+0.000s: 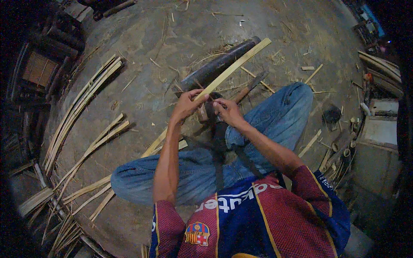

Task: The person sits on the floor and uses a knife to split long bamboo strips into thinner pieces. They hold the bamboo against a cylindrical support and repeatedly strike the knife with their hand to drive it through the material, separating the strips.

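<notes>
A long pale bamboo strip point(243, 62) slants from the upper right down to my left hand point(188, 105), whose fingers and thumb are closed on it. Past that hand, a pale length point(157, 142) shows beside my left forearm, perhaps the same strip. Just right of the strip, my right hand point(228, 111) has its fingers pinched together; what they hold is too small to make out. Behind the strip lies a dark, thick cylindrical piece point(219, 62). A knife-like tool point(251, 86) with a dark blade and brown handle rests on the floor beyond my right hand.
Bundled bamboo strips point(84, 107) lie at the left, with more strips point(101, 137) nearer my left knee. Shavings and slivers are scattered over the concrete floor point(142, 38). Bamboo tubes point(344, 155) and a small dark container point(331, 114) stand at the right. My bent legs point(275, 114) frame the work.
</notes>
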Tool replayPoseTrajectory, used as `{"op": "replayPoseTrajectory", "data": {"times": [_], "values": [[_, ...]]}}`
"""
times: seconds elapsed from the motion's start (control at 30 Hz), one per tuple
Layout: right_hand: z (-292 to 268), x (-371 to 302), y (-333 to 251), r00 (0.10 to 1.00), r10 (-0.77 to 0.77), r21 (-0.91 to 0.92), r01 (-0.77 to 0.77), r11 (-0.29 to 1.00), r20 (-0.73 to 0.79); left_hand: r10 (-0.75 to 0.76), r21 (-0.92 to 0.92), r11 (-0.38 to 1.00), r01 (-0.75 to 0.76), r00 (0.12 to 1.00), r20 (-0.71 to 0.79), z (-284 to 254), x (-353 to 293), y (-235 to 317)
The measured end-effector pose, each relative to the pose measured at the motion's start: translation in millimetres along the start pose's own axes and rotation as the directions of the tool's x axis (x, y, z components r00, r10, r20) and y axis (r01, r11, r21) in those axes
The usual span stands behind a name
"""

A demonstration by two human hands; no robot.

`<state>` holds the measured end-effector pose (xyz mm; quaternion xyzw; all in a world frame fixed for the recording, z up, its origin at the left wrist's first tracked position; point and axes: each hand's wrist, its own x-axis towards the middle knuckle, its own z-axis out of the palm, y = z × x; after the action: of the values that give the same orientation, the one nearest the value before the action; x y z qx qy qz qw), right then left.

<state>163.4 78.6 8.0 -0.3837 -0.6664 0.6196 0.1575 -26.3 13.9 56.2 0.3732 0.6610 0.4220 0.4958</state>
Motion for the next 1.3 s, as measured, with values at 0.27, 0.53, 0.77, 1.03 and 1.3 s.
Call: {"op": "replayPoseTrajectory", "data": {"times": [0.27, 0.53, 0.77, 1.03, 1.3], "values": [[-19.8, -16.8, -3.6, 0.994, -0.102, -0.234, 0.109, 0.966, 0.040, -0.041, -0.017, 0.999, 0.044, 0.985, 0.169, -4.4, 0.3, -6.6], [-27.1, -16.4, -33.8, 0.978, -0.181, -0.471, 0.207, 0.858, 0.101, 0.176, -0.110, 0.980, -0.163, 0.977, 0.120, 5.3, 6.0, -32.8], [-28.2, -21.0, -36.5, 0.971, -0.166, -0.476, 0.230, 0.849, 0.173, 0.135, 0.142, 0.976, -0.166, 0.969, 0.206, 0.7, 8.0, -34.5], [-38.7, 2.4, -91.1, 0.881, -0.013, -0.830, 0.450, 0.329, 0.473, 0.203, -0.082, 0.979, -0.186, 0.923, 0.327, 14.1, 8.4, -45.1], [-41.5, 38.2, -86.4, 0.292, -0.527, -0.418, 0.898, -0.136, 0.798, 0.065, 0.031, 0.997, -0.074, 0.971, 0.228, 15.3, -9.7, -17.1]]}}
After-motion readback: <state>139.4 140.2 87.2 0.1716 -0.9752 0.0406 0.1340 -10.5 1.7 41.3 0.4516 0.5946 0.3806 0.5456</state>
